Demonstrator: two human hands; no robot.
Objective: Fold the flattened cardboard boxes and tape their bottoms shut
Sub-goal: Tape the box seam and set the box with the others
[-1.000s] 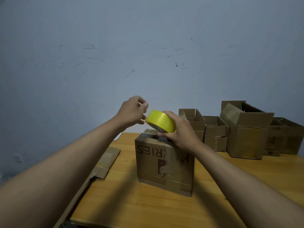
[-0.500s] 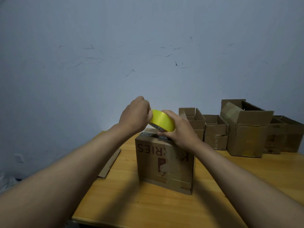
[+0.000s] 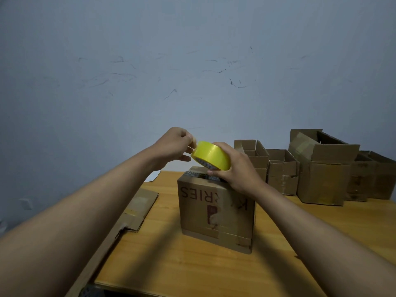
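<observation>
A brown cardboard box [image 3: 216, 209] stands upside down near the middle of the wooden bench [image 3: 171, 264]. The right hand [image 3: 237, 168] has its grip wrapped around a yellow roll of tape [image 3: 211, 155], held just above the top of the box. The left hand [image 3: 173, 146] pinches at the roll's left edge with its fingertips. A flat piece of cardboard [image 3: 139, 209] lies at the left. More folded boxes [image 3: 321, 168] sit at the back right.

Bare packing room: scuffed wall [image 3: 192, 71], wooden table [image 3: 192, 264], cardboard boxes [image 3: 321, 172]
</observation>
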